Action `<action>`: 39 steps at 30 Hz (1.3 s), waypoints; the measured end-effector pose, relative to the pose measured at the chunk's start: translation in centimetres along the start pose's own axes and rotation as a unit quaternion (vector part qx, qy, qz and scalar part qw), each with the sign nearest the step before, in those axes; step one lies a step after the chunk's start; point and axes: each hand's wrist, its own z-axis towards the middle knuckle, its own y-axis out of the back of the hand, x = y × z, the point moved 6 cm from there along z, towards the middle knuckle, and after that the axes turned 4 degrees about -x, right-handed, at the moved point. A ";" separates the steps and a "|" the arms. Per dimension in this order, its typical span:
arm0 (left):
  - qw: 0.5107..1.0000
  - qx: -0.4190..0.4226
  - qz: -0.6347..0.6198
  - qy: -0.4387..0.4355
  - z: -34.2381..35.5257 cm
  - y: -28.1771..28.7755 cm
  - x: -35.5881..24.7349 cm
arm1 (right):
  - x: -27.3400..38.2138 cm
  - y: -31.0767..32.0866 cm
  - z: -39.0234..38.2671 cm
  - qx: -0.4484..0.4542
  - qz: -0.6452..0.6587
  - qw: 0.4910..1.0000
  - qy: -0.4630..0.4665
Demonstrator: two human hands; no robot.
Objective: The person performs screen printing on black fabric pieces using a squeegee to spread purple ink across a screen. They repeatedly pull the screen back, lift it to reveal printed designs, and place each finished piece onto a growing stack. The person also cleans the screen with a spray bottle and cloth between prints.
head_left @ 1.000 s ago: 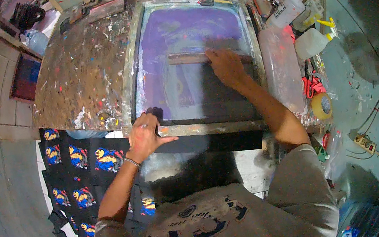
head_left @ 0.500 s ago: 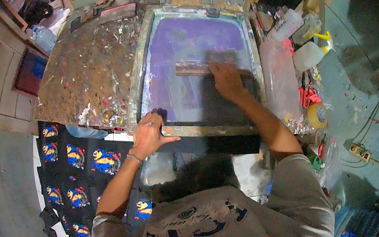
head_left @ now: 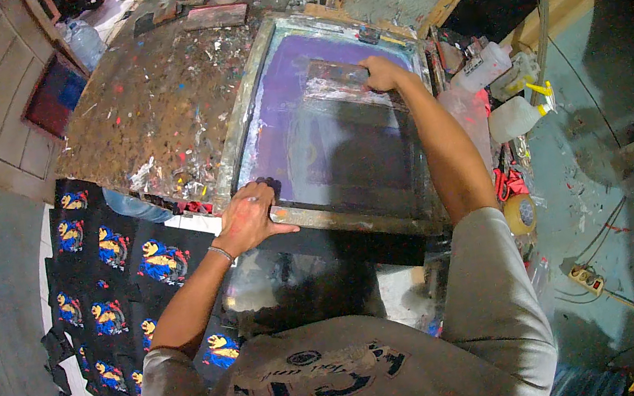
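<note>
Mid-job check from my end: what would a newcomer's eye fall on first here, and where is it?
Likely the purple-coated framed screen at upper centre, with the right hand gripping a wide flat squeegee on its far half and the left hand at its near left corner. Next, the black pieces with blue, yellow and red prints at lower left; then the yellow-headed spray bottle at right.

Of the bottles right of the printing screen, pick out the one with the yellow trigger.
It's the translucent spray bottle, the one nearer the person; the white bottle farther away shows no yellow trigger.
</note>
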 end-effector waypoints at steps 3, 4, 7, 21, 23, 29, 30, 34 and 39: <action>1.000 -0.009 -0.004 -0.010 0.1 0.0 -0.1 | -0.3 0.0 0.1 0.004 0.000 1.000 0.013; 1.000 -0.008 -0.004 -0.008 0.1 0.2 -0.2 | -0.7 0.1 0.0 0.028 0.017 0.999 0.002; 0.999 -0.028 0.008 -0.018 -0.3 0.4 -0.2 | 1.6 1.0 -0.9 0.024 0.001 1.000 0.021; 0.999 -0.033 0.014 -0.020 0.0 0.2 -0.3 | 4.5 2.6 -3.7 -0.083 -0.089 0.993 -0.008; 1.000 -0.021 0.011 -0.016 0.3 0.1 -0.4 | 3.0 0.5 -4.2 -0.112 -0.101 0.989 -0.010; 1.000 0.022 -0.010 -0.008 0.5 0.3 -0.3 | 3.1 2.0 -5.1 -0.127 -0.035 0.991 0.030; 0.999 0.013 -0.031 -0.029 0.8 1.2 -0.8 | 2.8 2.2 -5.1 -0.101 -0.051 0.993 0.016; 0.999 0.045 -0.028 0.004 7.3 4.0 -1.3 | 0.0 1.4 -6.4 -0.075 -0.071 0.994 0.018; 0.982 -0.071 0.094 -0.149 21.5 2.6 0.1 | 2.1 1.9 -7.2 -0.093 -0.079 0.993 0.002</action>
